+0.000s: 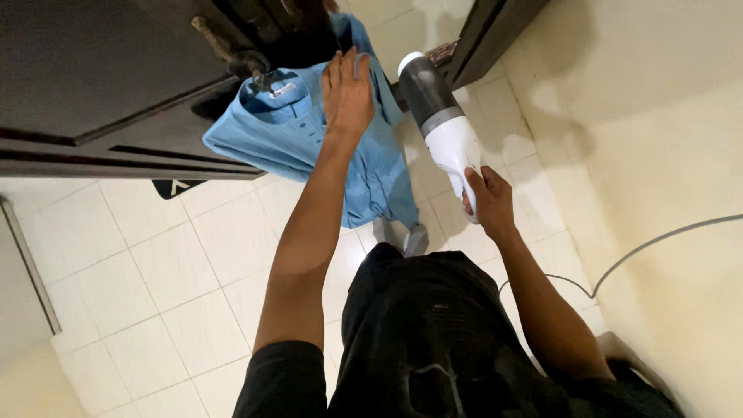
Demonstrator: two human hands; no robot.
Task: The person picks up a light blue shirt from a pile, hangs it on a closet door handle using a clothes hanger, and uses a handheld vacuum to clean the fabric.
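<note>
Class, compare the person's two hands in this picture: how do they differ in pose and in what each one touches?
The left hand lies open and flat, fingers stretched, on the blue shirt hanging at the dark door; the right hand is curled shut round the handle of the white handheld steamer. The left hand reaches higher and farther forward; the right hand stays lower, nearer the body. Both are bare.

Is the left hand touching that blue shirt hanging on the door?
Touching. The head view shows the left hand lying flat on the blue shirt, with no gap visible between palm and fabric.
</note>
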